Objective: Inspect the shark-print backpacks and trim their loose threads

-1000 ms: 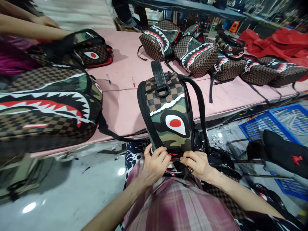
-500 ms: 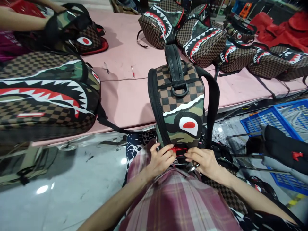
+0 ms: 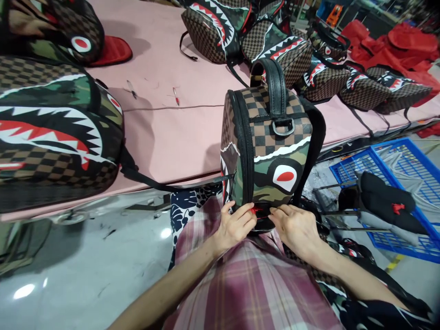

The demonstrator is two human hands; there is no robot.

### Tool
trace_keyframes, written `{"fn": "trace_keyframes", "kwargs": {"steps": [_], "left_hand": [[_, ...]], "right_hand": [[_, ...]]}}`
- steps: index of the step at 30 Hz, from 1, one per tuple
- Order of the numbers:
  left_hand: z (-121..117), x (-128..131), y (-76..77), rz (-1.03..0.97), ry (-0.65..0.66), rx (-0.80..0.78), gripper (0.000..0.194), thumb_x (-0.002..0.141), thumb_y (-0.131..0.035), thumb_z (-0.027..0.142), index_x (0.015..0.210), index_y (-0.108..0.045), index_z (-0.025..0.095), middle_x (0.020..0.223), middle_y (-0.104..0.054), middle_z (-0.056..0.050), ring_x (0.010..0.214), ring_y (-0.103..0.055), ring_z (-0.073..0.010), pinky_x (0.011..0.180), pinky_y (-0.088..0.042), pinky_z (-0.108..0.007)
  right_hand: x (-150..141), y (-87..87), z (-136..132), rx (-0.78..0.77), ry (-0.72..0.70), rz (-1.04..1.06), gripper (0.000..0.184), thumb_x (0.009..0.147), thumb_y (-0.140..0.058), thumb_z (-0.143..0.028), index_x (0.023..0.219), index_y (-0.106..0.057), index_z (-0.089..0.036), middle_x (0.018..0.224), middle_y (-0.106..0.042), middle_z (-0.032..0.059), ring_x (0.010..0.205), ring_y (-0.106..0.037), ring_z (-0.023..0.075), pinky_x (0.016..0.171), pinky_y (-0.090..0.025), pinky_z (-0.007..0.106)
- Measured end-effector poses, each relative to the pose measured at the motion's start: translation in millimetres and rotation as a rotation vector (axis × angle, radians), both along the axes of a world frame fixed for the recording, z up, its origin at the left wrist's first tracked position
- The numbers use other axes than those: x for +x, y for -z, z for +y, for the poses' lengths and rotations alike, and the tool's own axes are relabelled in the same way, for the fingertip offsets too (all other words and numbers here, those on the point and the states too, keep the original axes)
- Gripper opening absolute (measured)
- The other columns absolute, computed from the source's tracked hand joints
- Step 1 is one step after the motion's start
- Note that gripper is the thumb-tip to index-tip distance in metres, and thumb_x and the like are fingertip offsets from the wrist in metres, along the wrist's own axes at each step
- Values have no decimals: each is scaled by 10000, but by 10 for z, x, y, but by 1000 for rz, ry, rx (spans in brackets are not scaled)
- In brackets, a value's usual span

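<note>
By the pink counter, our checkered-camouflage backpack now shows more front. Left grip and right grip pinch it.

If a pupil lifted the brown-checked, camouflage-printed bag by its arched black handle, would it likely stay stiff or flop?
The brown-checked, camouflage-printed bag would probably stay stiff: its walls hardly sag. The arched black handle may flex, being band-like. The wide black strap curving alongside could swing.

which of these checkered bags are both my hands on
The bag at the middle of the picture, black handle uppermost: your left hand and right hand both touch its near side, and neither touches another bag.
</note>
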State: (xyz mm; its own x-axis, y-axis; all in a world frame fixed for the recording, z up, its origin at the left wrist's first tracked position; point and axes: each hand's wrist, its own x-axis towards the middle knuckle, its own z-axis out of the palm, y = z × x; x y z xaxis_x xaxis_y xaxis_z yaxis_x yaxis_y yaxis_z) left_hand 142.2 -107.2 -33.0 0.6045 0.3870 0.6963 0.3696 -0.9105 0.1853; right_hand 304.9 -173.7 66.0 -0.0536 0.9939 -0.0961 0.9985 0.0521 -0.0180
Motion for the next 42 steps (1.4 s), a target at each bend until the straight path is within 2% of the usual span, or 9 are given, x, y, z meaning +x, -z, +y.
{"fn": "trace_keyframes", "kwargs": {"steps": [5, 8, 13, 17, 23, 27, 34, 38, 42], "left_hand": [[12, -17, -16, -24, 10, -4, 196, 847, -460, 65, 740, -568, 189, 668, -666, 67, 952, -606, -98, 1011, -149, -380], [10, -20, -13, -36, 3, -3, 203, 847, -460, 69, 733, -571, 195, 660, -664, 70, 935, -612, -97, 1011, -154, -380], [17, -31, 22, -59, -5, -13, 195, 840, -464, 71, 729, -574, 188, 679, -671, 65, 936, -615, -101, 1020, -144, -381], [23, -48, 27, -60, -15, -27, 187, 840, -470, 78, 747, -577, 200, 695, -677, 72, 931, -616, -100, 1023, -146, -381], [12, -57, 14, -46, -12, -44, 199, 847, -452, 68, 754, -572, 197, 685, -678, 64, 931, -619, -109, 1010, -155, -391], [4, -57, 7, -41, -14, -50, 200, 849, -449, 70, 763, -572, 201, 706, -686, 61, 931, -619, -114, 1001, -166, -395], [5, -53, 27, -43, -11, -47, 194, 852, -444, 75, 769, -577, 190, 715, -689, 52, 934, -617, -114, 1004, -161, -394], [3, -45, 32, -67, -12, -45, 198, 849, -445, 68, 766, -579, 188, 702, -686, 51, 925, -623, -117, 1007, -162, -402], [4, -45, 15, -77, -13, -45, 195, 852, -449, 76, 756, -577, 186, 688, -682, 51, 921, -625, -118, 1004, -167, -399]], "right_hand": [[-28, -140, 99, -133, -31, -13, 284, 912, -384, -266, 840, -655, -220, 803, -682, 18, 720, -623, 141, 561, -341, 244], [-59, -149, 137, -171, -39, -41, 286, 904, -391, -257, 766, -636, -207, 781, -679, 21, 687, -619, 138, 539, -317, 245], [-110, -23, 114, -142, 3, -29, 282, 914, -380, -273, 871, -653, -216, 802, -675, 28, 722, -624, 140, 538, -338, 237], [-91, 108, 30, -29, 28, 52, 282, 917, -388, -256, 1012, -648, -204, 904, -684, 50, 787, -626, 139, 626, -410, 226], [-44, 173, -38, 92, 51, 149, 263, 909, -415, -222, 1007, -653, -167, 920, -691, 61, 814, -636, 135, 704, -456, 219], [-23, 86, -14, 29, 71, 145, 273, 914, -408, -257, 991, -660, -184, 907, -694, 50, 814, -641, 133, 694, -453, 214], [-52, -78, 63, -121, 30, 14, 299, 921, -369, -292, 994, -653, -233, 887, -687, 34, 785, -634, 144, 581, -399, 226], [-115, -77, 104, -156, 34, -30, 304, 925, -356, -283, 957, -652, -219, 853, -677, 42, 769, -632, 144, 544, -369, 224], [-138, -4, 111, -133, 54, -1, 299, 923, -365, -280, 931, -656, -208, 831, -677, 49, 759, -637, 143, 551, -380, 218]]}}
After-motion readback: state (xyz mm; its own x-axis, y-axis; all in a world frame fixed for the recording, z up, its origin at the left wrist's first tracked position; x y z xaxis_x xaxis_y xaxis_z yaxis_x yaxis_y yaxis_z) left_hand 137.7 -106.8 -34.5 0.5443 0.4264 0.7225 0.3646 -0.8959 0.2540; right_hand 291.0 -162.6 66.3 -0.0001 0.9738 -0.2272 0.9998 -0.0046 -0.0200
